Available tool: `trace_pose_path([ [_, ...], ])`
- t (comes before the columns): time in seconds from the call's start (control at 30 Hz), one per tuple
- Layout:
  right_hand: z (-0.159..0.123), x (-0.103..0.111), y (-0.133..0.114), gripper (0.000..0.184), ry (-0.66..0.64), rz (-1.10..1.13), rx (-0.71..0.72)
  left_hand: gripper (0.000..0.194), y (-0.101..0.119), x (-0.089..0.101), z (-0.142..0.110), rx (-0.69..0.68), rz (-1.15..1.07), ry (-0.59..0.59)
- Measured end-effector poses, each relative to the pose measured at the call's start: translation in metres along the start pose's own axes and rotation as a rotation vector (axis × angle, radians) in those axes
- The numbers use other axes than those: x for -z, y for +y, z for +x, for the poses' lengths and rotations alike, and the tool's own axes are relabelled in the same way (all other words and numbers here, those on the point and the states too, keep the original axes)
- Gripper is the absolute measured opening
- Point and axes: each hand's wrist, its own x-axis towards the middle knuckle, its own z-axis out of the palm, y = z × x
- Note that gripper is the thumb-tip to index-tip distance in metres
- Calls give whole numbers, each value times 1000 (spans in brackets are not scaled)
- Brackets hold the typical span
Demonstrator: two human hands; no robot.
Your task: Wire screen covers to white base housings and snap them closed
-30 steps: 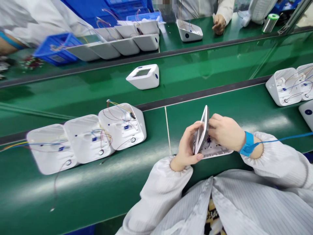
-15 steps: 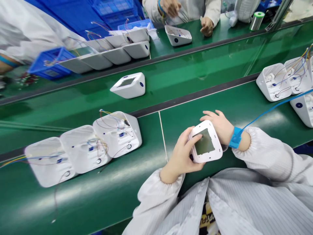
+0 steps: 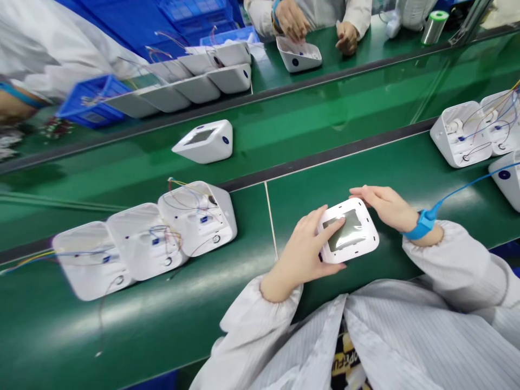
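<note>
A white device casing (image 3: 348, 230) with a grey screen window lies face up on the green bench between my hands. My left hand (image 3: 303, 252) grips its left side, thumb under the edge and fingers on the top. My right hand (image 3: 388, 206) holds its far right corner with the fingers curled on the rim. A blue wrist strap (image 3: 422, 225) with a blue cord sits on my right wrist.
Three open white shells with coloured wires (image 3: 146, 241) lie in a row at my left. A closed white unit (image 3: 205, 142) rides the conveyor belt. More open shells (image 3: 471, 132) sit at the right. Another person's hands (image 3: 292, 19) work on a shell across the belt, beside blue crates (image 3: 91, 100).
The cover that stood on edge above the open base has been folded down onto it. The closed casing now lies flatter and my right hand has moved to its far corner.
</note>
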Motion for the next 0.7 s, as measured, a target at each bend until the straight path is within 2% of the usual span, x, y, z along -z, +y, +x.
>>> trace_pose_path([
  [0.1, -5, -20, 6, 56, 97, 112, -38, 111, 1, -9, 5, 47, 8, -4],
  [0.17, -5, -25, 8, 59, 140, 204, -52, 123, 5, -15, 10, 72, -2, 25],
  [0.27, -9, -24, 15, 60, 148, 312, -76, 119, 9, -21, 17, 112, -13, 43],
  [0.33, -17, -24, 23, 62, 160, 305, -70, 113, 11, -23, 22, 168, -8, 63],
  [0.43, -34, -28, 38, 67, 182, 167, 3, 108, 19, -30, 28, 386, 40, 216],
  [0.53, -40, -32, 46, 82, 150, -22, 94, 105, 33, -40, 28, 572, 82, 360],
  [0.63, -28, -23, 42, 86, 12, -15, 152, 106, 40, -47, 22, 558, 31, 379],
  [0.7, -15, -12, 35, 80, -112, 67, 176, 102, 32, -43, 21, 519, -99, 370],
])
